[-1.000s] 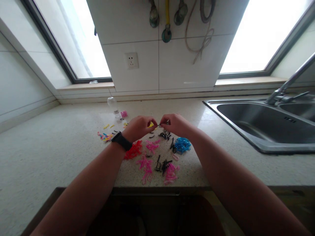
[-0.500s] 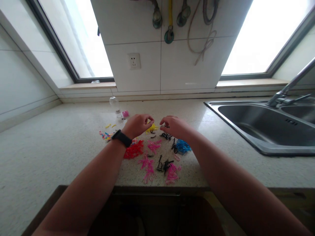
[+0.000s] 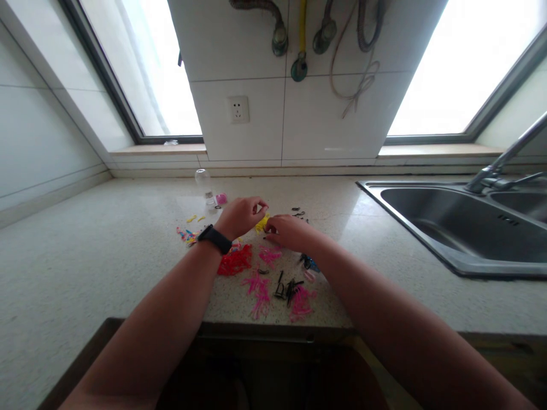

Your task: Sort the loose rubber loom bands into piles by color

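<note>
My left hand [image 3: 243, 217], with a dark watch on its wrist, is raised over the counter beside the yellow rubber bands [image 3: 261, 224]. Its thumb and forefinger are pinched together; whatever is between them is too small to make out. My right hand [image 3: 287, 232] is low at the counter, its fingertips closed together beside the yellow pile, where a dark bit [image 3: 265, 237] shows. What those fingers hold is unclear. Red bands [image 3: 236, 260] are heaped by my left wrist. Pink bands [image 3: 270, 255] lie below the hands, and blue bands [image 3: 314, 265] are partly hidden under my right forearm.
Black bands [image 3: 292, 289] and more pink bands [image 3: 258, 291] lie toward the front edge. A clear bottle [image 3: 203, 183] and a pink object [image 3: 221, 199] stand behind my left hand. Mixed coloured pieces [image 3: 187, 235] lie left. A steel sink [image 3: 427, 228] is at right.
My right hand has moved left and down toward the yellow pile, uncovering black bands behind it. My left hand stays pinched in nearly the same place. The view has shifted slightly.
</note>
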{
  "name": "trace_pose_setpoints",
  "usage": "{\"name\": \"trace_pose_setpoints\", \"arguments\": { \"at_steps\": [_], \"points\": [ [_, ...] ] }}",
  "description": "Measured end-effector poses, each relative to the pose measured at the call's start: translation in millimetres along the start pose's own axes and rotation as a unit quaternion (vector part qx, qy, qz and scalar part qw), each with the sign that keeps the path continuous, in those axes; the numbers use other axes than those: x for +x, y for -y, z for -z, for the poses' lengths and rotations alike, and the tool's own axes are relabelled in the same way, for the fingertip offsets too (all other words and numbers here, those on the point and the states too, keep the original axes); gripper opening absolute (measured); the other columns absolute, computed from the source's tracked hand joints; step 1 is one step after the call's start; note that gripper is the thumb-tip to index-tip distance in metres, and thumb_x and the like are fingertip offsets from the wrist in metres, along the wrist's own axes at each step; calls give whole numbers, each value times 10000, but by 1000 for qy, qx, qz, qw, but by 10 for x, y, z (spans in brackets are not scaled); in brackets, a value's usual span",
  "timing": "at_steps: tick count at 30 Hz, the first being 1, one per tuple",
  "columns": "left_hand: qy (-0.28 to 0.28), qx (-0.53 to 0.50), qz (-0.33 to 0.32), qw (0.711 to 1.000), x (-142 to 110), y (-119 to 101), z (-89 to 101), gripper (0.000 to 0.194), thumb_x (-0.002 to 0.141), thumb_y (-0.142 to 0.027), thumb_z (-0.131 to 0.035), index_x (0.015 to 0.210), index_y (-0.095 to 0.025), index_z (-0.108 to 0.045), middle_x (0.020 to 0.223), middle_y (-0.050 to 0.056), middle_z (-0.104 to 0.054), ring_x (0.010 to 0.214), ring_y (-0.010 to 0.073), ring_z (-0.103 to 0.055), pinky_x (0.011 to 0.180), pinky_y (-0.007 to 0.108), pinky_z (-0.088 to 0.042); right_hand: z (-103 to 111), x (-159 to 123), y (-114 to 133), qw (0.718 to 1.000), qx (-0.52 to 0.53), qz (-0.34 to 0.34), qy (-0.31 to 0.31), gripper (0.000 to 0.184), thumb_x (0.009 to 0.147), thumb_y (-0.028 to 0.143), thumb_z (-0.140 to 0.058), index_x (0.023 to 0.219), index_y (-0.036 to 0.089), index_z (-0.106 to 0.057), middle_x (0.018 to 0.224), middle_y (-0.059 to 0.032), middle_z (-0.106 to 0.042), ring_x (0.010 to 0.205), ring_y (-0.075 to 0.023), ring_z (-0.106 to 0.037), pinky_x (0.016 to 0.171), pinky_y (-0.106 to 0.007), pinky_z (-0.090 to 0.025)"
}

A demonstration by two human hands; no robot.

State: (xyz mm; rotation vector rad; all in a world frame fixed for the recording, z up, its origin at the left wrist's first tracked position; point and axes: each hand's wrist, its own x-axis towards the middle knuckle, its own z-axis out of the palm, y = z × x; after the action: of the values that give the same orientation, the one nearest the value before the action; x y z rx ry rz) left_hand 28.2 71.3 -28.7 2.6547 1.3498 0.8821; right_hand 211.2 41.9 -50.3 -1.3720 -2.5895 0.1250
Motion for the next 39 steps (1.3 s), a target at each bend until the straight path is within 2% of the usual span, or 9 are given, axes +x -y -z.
{"name": "trace_pose_setpoints", "arguments": {
  "at_steps": [7,12,17,20,26,31,34,36,39],
  "points": [
    [4,6,-9,1000,-2,9,12,287,915,-376,-538,994,-185,-736,682,12,-623,585,127,-512,562,268,-285,2,15,0,1000,-8,-14,3,288,884,320,-592,1117,186,-696,1061,-93,-729,955,-219,-651,805,-296,-423],
    [3,9,-18,1000,-3,10,2,288,915,-383,-533,968,-190,-740,674,14,-627,579,127,-511,559,271,-277,30,15,27,1000,-23,-17,4,241,877,276,-569,1027,221,-749,1006,-72,-745,939,-216,-661,792,-292,-420],
    [15,20,-18,1000,4,30,-5,318,916,-396,-516,971,-181,-745,694,29,-649,575,130,-515,553,269,-274,3,46,7,999,-30,-33,-4,223,889,305,-556,966,210,-742,972,-82,-744,917,-217,-664,783,-293,-421],
    [52,34,-23,998,4,81,8,316,903,-398,-525,944,-183,-753,698,33,-659,592,137,-538,564,268,-292,-19,63,1,999,-34,-38,-8,221,883,294,-547,953,202,-735,961,-92,-741,883,-215,-664,749,-291,-423],
    [166,36,-48,984,-6,192,58,279,831,-410,-610,922,-197,-765,674,17,-650,609,141,-554,571,263,-308,-18,50,1,998,-37,-39,-22,186,820,268,-572,900,203,-728,933,-85,-740,829,-213,-657,667,-291,-403],
    [176,26,-55,983,-2,216,39,272,826,-391,-622,956,-197,-762,677,8,-642,609,132,-546,580,258,-309,59,18,-90,996,-24,-54,-66,179,819,274,-571,916,208,-708,948,-59,-733,848,-188,-639,688,-278,-402],
    [182,25,-47,982,-4,218,40,279,827,-411,-634,963,-206,-764,669,1,-628,595,123,-527,568,256,-283,136,-12,-225,988,-9,-89,-124,161,818,277,-582,898,207,-702,929,-47,-731,839,-178,-635,706,-274,-408],
    [190,14,-45,981,-10,214,57,301,826,-440,-643,978,-209,-761,661,-8,-614,587,116,-517,561,251,-269,179,-40,-336,977,-21,-140,-157,189,851,294,-553,911,205,-710,943,-60,-734,846,-189,-638,704,-288,-413],
    [206,-7,-49,977,-20,198,97,323,822,-466,-659,984,-205,-759,644,-19,-592,580,111,-507,560,248,-273,213,-91,-475,972,-30,-197,-125,210,856,314,-564,920,212,-735,940,-77,-744,853,-217,-648,675,-307,-411]
  ]
}}
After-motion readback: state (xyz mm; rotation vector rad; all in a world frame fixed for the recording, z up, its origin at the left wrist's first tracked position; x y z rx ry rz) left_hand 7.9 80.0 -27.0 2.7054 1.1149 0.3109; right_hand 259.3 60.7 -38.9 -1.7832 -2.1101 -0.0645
